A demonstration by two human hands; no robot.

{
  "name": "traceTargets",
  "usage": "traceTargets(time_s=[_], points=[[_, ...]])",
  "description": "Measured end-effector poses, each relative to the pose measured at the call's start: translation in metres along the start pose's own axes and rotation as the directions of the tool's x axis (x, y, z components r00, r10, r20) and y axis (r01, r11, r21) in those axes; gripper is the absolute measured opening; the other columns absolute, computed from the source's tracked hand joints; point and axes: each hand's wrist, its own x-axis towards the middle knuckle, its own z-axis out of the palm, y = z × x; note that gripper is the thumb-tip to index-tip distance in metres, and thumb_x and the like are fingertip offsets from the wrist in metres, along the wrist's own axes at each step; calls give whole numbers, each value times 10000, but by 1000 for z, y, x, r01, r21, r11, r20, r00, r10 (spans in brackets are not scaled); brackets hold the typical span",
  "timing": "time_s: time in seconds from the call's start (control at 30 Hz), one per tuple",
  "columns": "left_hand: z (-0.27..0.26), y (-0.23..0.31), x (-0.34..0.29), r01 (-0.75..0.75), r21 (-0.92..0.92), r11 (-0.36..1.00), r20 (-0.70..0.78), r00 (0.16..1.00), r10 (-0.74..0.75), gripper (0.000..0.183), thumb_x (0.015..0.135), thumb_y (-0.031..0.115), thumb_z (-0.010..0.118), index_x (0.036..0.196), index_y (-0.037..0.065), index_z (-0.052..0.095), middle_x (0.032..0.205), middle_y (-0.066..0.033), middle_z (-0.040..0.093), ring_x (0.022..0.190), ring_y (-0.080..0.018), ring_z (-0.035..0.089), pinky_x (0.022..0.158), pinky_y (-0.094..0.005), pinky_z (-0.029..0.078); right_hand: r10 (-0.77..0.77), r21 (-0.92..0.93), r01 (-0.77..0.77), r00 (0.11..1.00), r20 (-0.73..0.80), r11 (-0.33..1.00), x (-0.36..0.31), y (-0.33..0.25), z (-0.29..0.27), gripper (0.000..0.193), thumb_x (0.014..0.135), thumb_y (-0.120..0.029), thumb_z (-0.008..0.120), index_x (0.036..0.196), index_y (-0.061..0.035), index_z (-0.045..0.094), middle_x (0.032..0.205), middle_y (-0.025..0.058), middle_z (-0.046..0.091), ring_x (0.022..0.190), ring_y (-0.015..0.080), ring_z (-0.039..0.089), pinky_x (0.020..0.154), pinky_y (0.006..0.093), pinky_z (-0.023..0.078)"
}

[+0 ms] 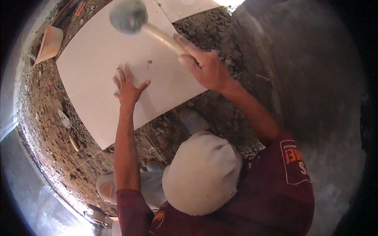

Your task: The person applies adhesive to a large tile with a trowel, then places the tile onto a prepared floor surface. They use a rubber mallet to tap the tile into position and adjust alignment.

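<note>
A large white tile [92,94] lies over the dark rough ground in front of me. My left hand [128,86] rests on it with the fingers spread. In my right hand [206,67] is a rubber mallet [128,16], gripped round its pale wooden handle. The mallet's rounded grey head is slightly blurred and appears over the far part of the tile. I cannot tell whether it touches the surface. A small dark mark [149,61] shows on the tile between my hands.
At the far left stands an orange-pink container [50,42]. A trowel with a wooden handle [74,143] lies on the soil, near a thin string [84,161]. Another pale tile [185,8] is at the far edge. Smooth grey surfaces flank both sides. A pale cap [202,173] covers the lower middle.
</note>
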Motion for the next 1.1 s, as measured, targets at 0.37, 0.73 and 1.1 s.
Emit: traceTargets(time_s=[0.37, 0.73, 1.1], points=[[21, 19, -66, 46, -12, 999, -50, 998, -46, 1230, 698, 685, 806, 1654, 248, 166, 1729, -129, 25, 1544, -520, 22, 1013, -895, 165, 283, -118, -270, 952, 114, 956, -37, 1, 3, 588, 1019, -193, 553, 1576, -98, 391, 1431, 247, 574, 1149, 320, 698, 970, 366, 516], [41, 8, -69, -26, 12, 1000, -108, 994, 27, 1196, 721, 701, 767, 1648, 207, 195, 1727, -116, 74, 1553, -490, 48, 1033, -880, 167, 176, -35, -175, 984, 39, 984, -51, 13, 27, 498, 1024, -247, 564, 1497, -104, 505, 1231, 258, 684, 1095, 311, 711, 907, 404, 535], [94, -48, -143, -269, 21, 963, -380, 889, 257, 961, 767, 697, 673, 1597, 368, 320, 1710, 2, 205, 1582, -272, 152, 1248, -630, 138, -298, 178, 309, 951, -86, 934, 57, -44, 95, 436, 1079, -200, 486, 1484, -41, 455, 774, 8, 550, 646, 86, 535, 587, 248, 461]])
